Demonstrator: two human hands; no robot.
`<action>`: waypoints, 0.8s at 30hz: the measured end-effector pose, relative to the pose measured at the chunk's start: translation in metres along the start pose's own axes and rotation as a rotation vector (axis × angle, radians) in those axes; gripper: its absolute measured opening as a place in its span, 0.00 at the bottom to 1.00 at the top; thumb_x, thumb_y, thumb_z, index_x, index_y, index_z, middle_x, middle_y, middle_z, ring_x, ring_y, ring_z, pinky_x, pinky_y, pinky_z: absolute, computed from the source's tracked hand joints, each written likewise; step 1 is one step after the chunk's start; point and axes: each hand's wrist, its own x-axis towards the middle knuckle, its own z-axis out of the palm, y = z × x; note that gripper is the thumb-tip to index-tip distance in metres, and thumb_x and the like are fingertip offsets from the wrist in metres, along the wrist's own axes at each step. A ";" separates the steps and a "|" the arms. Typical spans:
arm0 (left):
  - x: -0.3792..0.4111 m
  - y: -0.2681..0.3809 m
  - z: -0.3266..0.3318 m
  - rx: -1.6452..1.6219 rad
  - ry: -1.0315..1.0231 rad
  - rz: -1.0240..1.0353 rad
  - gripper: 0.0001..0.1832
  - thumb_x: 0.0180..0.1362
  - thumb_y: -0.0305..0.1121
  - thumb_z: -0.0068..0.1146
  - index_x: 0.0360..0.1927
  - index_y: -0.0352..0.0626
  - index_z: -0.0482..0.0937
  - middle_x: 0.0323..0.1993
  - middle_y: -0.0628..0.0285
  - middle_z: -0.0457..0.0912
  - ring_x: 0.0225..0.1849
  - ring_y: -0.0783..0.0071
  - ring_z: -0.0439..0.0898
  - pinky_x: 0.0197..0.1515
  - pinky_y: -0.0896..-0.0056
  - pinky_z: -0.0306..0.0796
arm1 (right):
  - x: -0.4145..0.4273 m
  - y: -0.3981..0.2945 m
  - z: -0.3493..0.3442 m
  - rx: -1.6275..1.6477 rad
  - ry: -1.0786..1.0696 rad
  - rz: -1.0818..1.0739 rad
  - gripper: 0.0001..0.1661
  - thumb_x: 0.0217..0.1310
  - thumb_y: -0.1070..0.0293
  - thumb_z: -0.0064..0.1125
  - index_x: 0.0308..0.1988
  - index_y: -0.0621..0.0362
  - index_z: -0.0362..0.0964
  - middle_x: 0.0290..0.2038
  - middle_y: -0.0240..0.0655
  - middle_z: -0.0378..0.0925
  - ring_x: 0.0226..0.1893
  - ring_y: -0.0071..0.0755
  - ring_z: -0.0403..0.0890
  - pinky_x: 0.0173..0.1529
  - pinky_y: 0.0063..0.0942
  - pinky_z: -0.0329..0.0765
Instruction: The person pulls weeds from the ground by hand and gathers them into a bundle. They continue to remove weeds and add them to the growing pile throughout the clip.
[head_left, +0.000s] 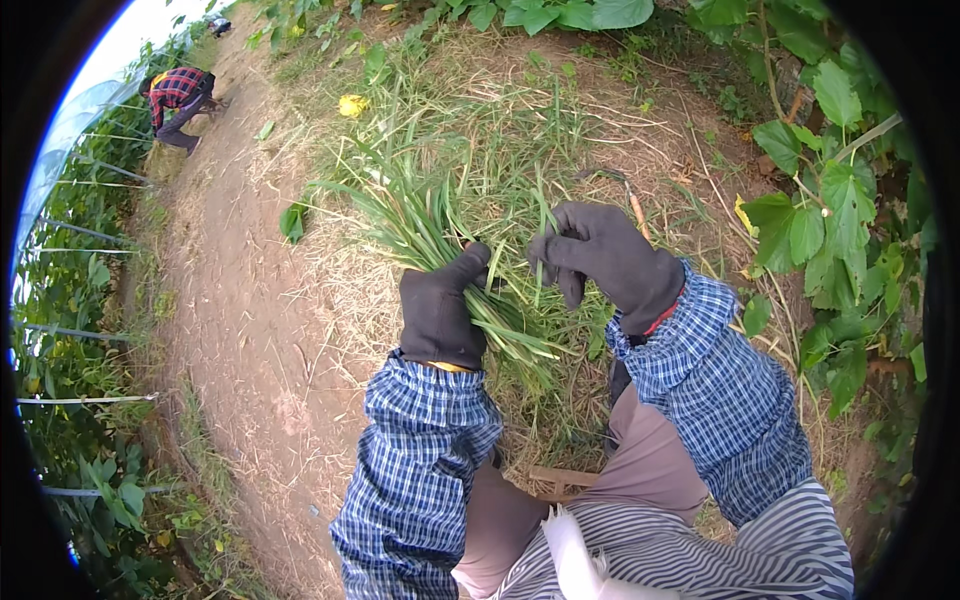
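Note:
My left hand (446, 307), in a dark glove, is closed around a bundle of long green grass blades (405, 217), whose ends stick out on both sides of the fist. Just to the right is my right hand (600, 259), also in a dark glove, with its fingers bent together on a few thin green blades (541, 217). Behind the right hand a sickle (637, 210) with an orange-brown handle and a dark curved blade lies on the grass. Dry straw and growing grass (510, 142) cover the ground under both hands.
Leafy plants (840, 217) crowd the right side. A dirt path (225, 300) runs along the left, beside a trellised row of plants (82, 300). A person in a plaid shirt (176, 90) bends over far off at upper left. A wooden piece (562, 476) lies between my legs.

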 end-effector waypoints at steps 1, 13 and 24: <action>-0.001 -0.001 0.001 0.016 -0.025 0.009 0.13 0.62 0.30 0.59 0.44 0.29 0.78 0.28 0.57 0.80 0.27 0.67 0.80 0.31 0.66 0.77 | 0.003 0.003 0.000 -0.013 0.047 0.002 0.12 0.69 0.68 0.55 0.42 0.69 0.75 0.24 0.37 0.79 0.16 0.24 0.77 0.22 0.22 0.75; -0.018 -0.006 0.021 0.243 -0.304 0.100 0.15 0.58 0.25 0.63 0.49 0.34 0.81 0.32 0.63 0.83 0.29 0.76 0.78 0.31 0.73 0.72 | 0.009 0.010 -0.001 0.133 0.085 0.089 0.17 0.68 0.63 0.58 0.40 0.71 0.75 0.23 0.36 0.76 0.15 0.24 0.72 0.21 0.23 0.72; -0.014 0.001 0.015 -0.011 -0.199 -0.047 0.09 0.60 0.25 0.61 0.43 0.32 0.81 0.28 0.60 0.82 0.25 0.73 0.79 0.28 0.72 0.73 | 0.003 0.003 0.002 0.121 0.113 0.060 0.11 0.68 0.72 0.56 0.40 0.72 0.75 0.25 0.38 0.78 0.14 0.22 0.73 0.19 0.21 0.74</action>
